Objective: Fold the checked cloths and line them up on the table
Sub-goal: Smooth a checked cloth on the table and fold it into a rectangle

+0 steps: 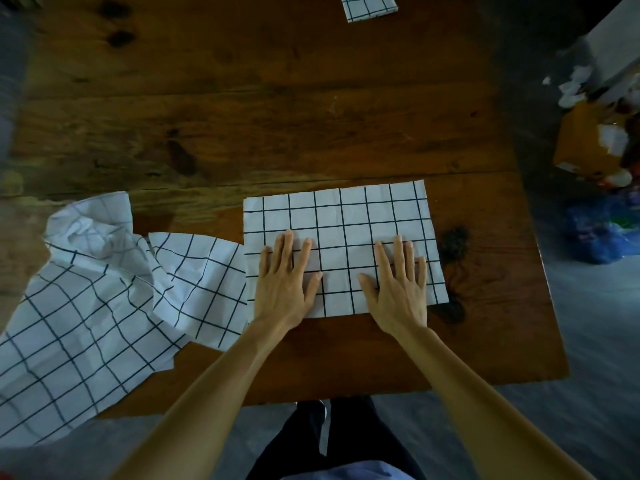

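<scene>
A: Both palms are lying flat on the folded cloth, the left hand and right hand with fingers straight and slightly spread, gripping nothing.

B: Keep pressing outward from the fingertips so the creases are flattening. Its long axis is running left to right, crossing under the fingers, near the table edge.

Dim, warm-toned light, soft shadows, wide-angle bending — edges blurred, corners dark
</scene>
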`<control>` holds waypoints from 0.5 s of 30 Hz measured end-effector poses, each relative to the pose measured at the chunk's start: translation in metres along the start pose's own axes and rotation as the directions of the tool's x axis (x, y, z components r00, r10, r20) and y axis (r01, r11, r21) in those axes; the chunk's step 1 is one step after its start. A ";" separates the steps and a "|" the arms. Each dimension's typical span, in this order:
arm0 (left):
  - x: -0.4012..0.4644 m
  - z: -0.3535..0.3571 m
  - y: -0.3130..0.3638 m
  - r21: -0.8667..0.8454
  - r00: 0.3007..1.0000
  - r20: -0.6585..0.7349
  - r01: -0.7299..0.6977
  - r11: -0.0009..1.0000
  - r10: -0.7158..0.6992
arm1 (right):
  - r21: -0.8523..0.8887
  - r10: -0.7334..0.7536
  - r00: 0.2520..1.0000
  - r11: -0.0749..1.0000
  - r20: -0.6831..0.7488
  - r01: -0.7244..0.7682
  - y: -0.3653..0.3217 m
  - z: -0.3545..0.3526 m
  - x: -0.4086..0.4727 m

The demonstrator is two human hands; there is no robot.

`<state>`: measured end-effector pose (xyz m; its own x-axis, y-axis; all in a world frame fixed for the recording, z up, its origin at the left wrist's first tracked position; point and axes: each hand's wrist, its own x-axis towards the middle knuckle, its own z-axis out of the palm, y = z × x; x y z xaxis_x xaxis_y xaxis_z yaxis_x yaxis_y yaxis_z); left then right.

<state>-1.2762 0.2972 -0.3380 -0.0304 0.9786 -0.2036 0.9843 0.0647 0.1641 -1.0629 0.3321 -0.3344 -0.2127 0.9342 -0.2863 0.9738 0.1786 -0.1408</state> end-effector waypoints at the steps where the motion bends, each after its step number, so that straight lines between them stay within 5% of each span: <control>1: 0.000 0.000 0.000 -0.001 1.000 -0.002 -0.001 1.000 0.001 | 0.002 0.004 1.000 1.000 -0.002 -0.004 0.000 0.000 -0.001; 10: 0.003 -0.006 0.008 -0.112 0.996 -0.084 -0.048 0.993 0.039 | 0.020 -0.196 0.980 0.980 -0.015 0.196 -0.046 -0.005 0.019; 15: 0.004 0.004 0.014 -0.103 0.996 -0.085 -0.027 0.994 0.018 | -0.029 -0.179 0.984 0.984 -0.027 0.178 -0.045 0.007 0.022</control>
<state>-1.2623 0.3008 -0.3402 -0.0274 0.9927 -0.1175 0.9616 0.0583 0.2682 -1.1120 0.3429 -0.3409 -0.3812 0.8951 -0.2312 0.9223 0.3511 -0.1615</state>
